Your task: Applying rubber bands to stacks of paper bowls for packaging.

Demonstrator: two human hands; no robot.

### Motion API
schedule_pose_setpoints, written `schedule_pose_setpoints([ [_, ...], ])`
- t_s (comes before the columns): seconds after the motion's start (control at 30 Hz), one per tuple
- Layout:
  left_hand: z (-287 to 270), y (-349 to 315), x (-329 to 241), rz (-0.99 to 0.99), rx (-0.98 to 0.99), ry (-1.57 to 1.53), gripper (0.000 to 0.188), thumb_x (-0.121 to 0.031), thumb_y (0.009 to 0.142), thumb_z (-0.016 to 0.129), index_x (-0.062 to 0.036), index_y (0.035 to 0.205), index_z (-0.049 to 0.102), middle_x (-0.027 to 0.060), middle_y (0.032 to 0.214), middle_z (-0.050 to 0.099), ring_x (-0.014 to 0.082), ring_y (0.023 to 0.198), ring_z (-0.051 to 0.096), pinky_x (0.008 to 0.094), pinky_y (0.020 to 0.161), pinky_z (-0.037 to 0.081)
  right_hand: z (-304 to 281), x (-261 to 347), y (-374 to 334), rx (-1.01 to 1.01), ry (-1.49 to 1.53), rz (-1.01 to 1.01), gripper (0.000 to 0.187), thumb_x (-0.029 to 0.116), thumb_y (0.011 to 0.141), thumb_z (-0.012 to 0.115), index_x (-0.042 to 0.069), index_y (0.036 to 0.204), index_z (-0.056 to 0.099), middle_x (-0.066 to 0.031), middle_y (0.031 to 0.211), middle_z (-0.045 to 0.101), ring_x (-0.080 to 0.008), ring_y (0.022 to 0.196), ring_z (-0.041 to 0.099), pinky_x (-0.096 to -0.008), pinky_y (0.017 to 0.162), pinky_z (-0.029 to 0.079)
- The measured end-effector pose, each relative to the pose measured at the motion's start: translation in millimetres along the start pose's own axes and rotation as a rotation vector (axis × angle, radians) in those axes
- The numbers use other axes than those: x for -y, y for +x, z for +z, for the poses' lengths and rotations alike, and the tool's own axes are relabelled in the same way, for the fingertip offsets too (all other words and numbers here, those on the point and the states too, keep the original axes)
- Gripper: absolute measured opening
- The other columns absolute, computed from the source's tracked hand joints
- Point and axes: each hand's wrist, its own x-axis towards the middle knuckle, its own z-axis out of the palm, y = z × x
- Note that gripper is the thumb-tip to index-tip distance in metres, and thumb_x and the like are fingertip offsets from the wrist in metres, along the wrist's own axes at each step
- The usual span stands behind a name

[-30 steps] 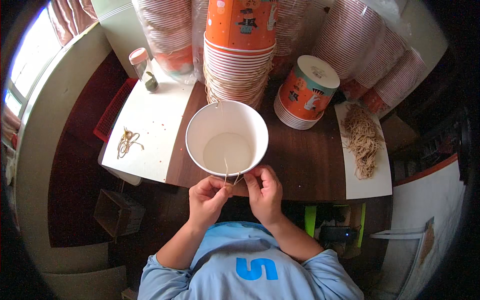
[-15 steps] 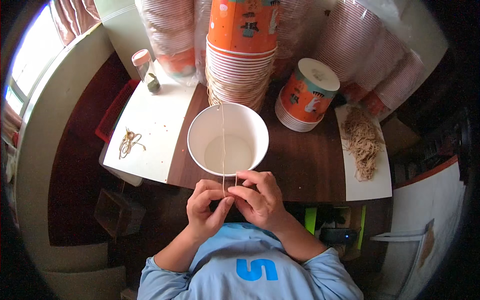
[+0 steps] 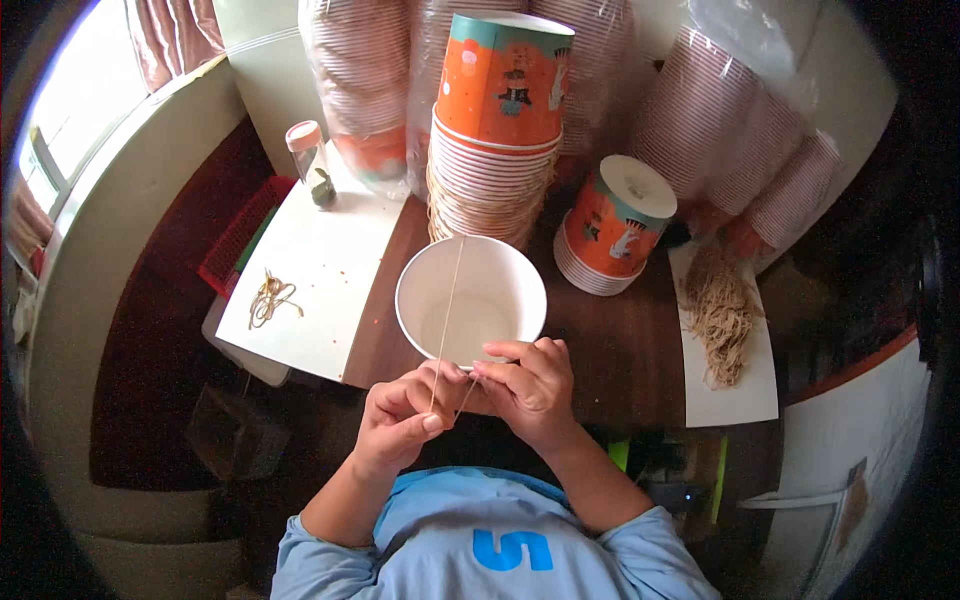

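A white paper bucket (image 3: 420,305) stands on the table just in front of me, its open top facing up. From its far rim a thin tan string (image 3: 452,290) runs taut across the mouth to my fingers. My left hand (image 3: 402,412) pinches the string between thumb and forefinger. At the near rim, my right hand (image 3: 528,393) is closed at the fingertips around a short length of the same string, which slants down toward the left hand. Where exactly the string passes the near rim is hidden by the fingers.
Behind the bucket rises a tall stack of orange paper buckets (image 3: 500,95) with strings. A shorter stack (image 3: 612,235) stands right. Tan strings (image 3: 722,320) lie in a bundle at far right. A lidded jar (image 3: 313,170) and a coiled cord (image 3: 272,298) rest on the left white board (image 3: 325,265).
My hands have spread slightly, the left shifting down and left with the string. The string now slants across the bucket. The whole view has tilted, so the table things sit lower.
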Motion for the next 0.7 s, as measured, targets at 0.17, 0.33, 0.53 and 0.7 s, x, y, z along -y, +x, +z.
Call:
schedule_pose_setpoints([
  [0.17, -6.2, 0.2, 0.2, -0.035, 0.076, 0.001, 0.017, -0.010, 0.078, 0.063, -0.0062, 0.064, 0.054, 0.0049, 0.067, 0.055, 0.0158, 0.073, 0.049, 0.0377, 0.099, 0.030, -9.6, 7.8, 8.4, 0.153, -0.018, 0.044, 0.020, 0.014, 0.070, 0.072, 0.013, 0.089, 0.067, -0.0037, 0.092, 0.063, -0.0213, 0.077, 0.057, -0.0342, 0.068, 0.041],
  [0.33, -21.6, -1.0, 4.7, -0.045, 0.105, -0.074, 0.020, -0.010, 0.080, 0.062, -0.0074, 0.063, 0.051, 0.0036, 0.068, 0.052, 0.0162, 0.071, 0.047, 0.0399, 0.097, 0.033, -31.1, 3.0, 49.2, 0.441, -0.037, 0.152, 0.036, 0.017, 0.075, 0.066, 0.005, 0.107, 0.057, -0.0138, 0.097, 0.059, -0.0313, 0.093, 0.058, -0.0414, 0.081, 0.044],
  [0.53, -28.3, -0.8, -5.3, -0.076, 0.330, 0.201, 0.022, -0.013, 0.085, 0.060, -0.0022, 0.066, 0.055, 0.0055, 0.076, 0.057, 0.0162, 0.074, 0.053, 0.0321, 0.073, 0.043, -4.8, -77.8, 109.5, 0.440, -0.351, 0.260, 0.034, 0.024, 0.075, 0.065, 0.001, 0.100, 0.060, -0.0188, 0.096, 0.061, -0.0362, 0.087, 0.061, -0.0446, 0.078, 0.049],
  [0.7, -67.7, -13.4, 6.9, -0.442, -0.325, 0.310, 0.054, -0.040, 0.096, 0.040, 0.0003, 0.067, 0.062, 0.0102, 0.080, 0.062, 0.0167, 0.074, 0.060, 0.0282, 0.071, 0.047, 33.1, -115.6, 102.4, 0.573, -0.025, 0.395, 0.026, 0.020, 0.076, 0.062, -0.001, 0.090, 0.063, -0.0217, 0.078, 0.064, -0.0366, 0.079, 0.064, -0.0438, 0.071, 0.049],
])
